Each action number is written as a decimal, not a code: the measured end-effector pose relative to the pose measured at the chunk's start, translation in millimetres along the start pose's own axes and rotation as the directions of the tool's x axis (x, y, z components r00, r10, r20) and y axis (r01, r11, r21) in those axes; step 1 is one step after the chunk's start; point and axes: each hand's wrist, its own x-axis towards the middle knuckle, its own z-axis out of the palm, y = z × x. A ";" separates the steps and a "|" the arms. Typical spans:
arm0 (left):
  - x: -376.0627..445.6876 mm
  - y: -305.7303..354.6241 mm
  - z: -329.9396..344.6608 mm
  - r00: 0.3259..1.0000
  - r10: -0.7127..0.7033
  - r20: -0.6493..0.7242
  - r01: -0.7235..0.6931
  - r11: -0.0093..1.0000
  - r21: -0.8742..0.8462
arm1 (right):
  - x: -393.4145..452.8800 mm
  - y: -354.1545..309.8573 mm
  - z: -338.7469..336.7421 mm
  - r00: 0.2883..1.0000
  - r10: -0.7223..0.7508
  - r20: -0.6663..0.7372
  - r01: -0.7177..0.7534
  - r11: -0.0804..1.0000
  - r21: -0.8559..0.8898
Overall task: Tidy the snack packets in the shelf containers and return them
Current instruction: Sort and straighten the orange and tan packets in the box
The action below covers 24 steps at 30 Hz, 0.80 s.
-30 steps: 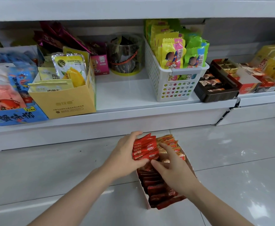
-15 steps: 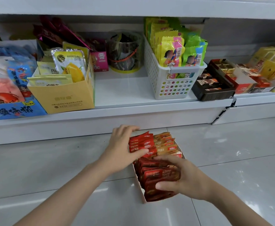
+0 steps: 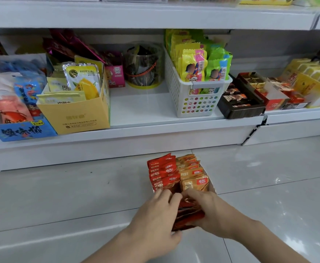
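A single head-worn, wide-angle camera looks forward and steeply down from above the person's forearms. It sits close over the floor (image 3: 60,196) in front of a low white shelf (image 3: 145,103), facing that shelf squarely. The shelf fills the upper half of the frame, the tiles the lower half, and straight edges bow toward the corners. No second view overlaps it.

Pretty bright, even overhead light, with glare streaks on the glossy floor (image 3: 280,179) around 4 o'clock. Both hands look motion-blurred, and the shelf edges (image 3: 155,18) bow from wide-angle distortion.
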 end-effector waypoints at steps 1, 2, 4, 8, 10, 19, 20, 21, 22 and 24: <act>6.4 4.6 -0.1 1.000 -0.022 -0.002 0.022 0.999 0.046 | 0.5 0.4 1.8 1.000 0.005 -0.030 -0.005 1.000 0.020; 13.4 8.5 -0.1 0.999 -0.053 0.010 0.052 0.995 0.084 | 1.3 0.4 3.1 0.998 0.019 -0.060 -0.016 0.999 0.046; 27.5 13.2 0.6 0.990 -0.123 0.066 0.112 0.981 0.159 | 1.9 0.5 5.0 0.992 0.072 -0.105 -0.063 0.994 0.086; 44.8 10.2 -2.3 0.971 -0.179 0.157 0.142 0.964 0.223 | -3.1 8.3 9.5 0.969 0.226 -0.102 -0.205 0.962 0.183; 49.1 3.1 -5.3 0.970 -0.164 0.180 0.127 0.972 0.200 | -3.9 9.9 12.0 0.959 0.268 -0.092 -0.235 0.935 0.265; 49.6 -50.5 -12.4 0.988 -0.118 0.099 0.136 0.971 -0.198 | 1.0 1.0 17.1 0.967 0.251 -0.050 -0.229 0.935 0.272; 49.3 -53.4 -10.5 0.989 -0.110 0.096 0.129 0.966 -0.222 | 2.3 0.4 17.2 0.966 0.252 -0.057 -0.232 0.942 0.244; 48.8 -55.5 -7.7 0.990 -0.096 0.099 0.118 0.962 -0.245 | 3.6 0.7 17.8 0.963 0.260 -0.073 -0.238 0.945 0.226; 47.7 -56.7 -4.8 0.990 -0.084 0.109 0.111 0.954 -0.279 | 4.5 1.0 18.3 0.958 0.271 -0.090 -0.247 0.944 0.219; 44.4 -57.6 0.0 0.989 -0.069 0.130 0.113 0.925 -0.363 | 4.5 1.4 21.0 0.953 0.286 -0.101 -0.259 0.941 0.218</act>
